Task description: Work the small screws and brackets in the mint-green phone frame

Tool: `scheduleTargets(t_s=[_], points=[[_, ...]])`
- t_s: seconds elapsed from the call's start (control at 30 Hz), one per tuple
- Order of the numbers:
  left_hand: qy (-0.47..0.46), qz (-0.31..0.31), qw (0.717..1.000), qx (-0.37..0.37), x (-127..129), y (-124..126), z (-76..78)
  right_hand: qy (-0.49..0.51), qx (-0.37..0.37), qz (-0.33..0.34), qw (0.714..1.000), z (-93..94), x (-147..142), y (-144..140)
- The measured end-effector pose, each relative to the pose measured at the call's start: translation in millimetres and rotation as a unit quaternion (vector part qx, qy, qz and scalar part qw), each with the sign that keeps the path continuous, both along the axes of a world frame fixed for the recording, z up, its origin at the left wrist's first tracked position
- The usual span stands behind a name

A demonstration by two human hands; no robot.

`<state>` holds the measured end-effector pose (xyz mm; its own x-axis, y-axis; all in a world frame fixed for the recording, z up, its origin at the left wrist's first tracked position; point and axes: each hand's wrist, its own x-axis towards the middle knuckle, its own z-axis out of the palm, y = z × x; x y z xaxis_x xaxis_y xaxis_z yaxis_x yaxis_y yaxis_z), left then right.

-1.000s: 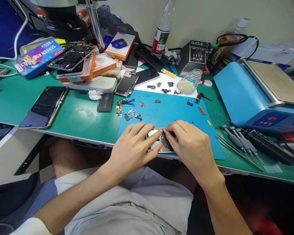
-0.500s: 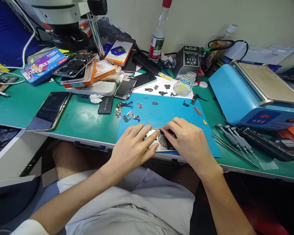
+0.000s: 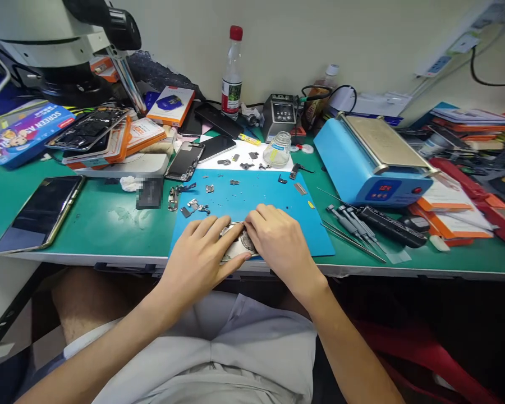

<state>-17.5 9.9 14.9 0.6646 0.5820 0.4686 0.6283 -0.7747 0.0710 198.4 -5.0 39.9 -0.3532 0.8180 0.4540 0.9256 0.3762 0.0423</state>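
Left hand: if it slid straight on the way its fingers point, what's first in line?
Probably the right hand: the left hand points up and right across the silver opened phone frame toward it. Depth is unclear.

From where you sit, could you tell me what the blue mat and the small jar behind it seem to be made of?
The blue work mat looks like matte rubber or silicone: flat and glare-free. The small clear jar seems to be glass: transparent, with bright highlights, though clear plastic is possible.
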Motion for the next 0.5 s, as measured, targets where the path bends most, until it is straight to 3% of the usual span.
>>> scheduleTargets(t_s=[0.07, 0.17, 0.23, 0.3, 0.37, 0.5], points=[[0.001, -0.004, 1.0, 0.005, 0, -1, -0.9, 0.009, 0.025, -0.039, 0.999, 3.5, 24, -12], [0.003, -0.004, 1.0, 0.0, -2, -2, -2.7, 0.032, 0.089, -0.201, 0.975, 12.3, 81, -33], [0.004, -0.004, 1.0, -0.005, -2, -1, -3.0, 0.008, 0.068, -0.258, 0.964, 16.6, 118, -40], [0.003, -0.005, 1.0, -0.008, -2, 0, -1.9, -0.024, 0.023, -0.272, 0.962, 17.6, 142, -39], [0.003, -0.007, 1.0, -0.012, -2, 1, 0.5, -0.05, -0.009, -0.281, 0.958, 16.3, 150, -34], [0.002, -0.007, 1.0, -0.02, -2, 3, 6.7, -0.066, -0.034, -0.313, 0.947, 13.6, 140, -27]])
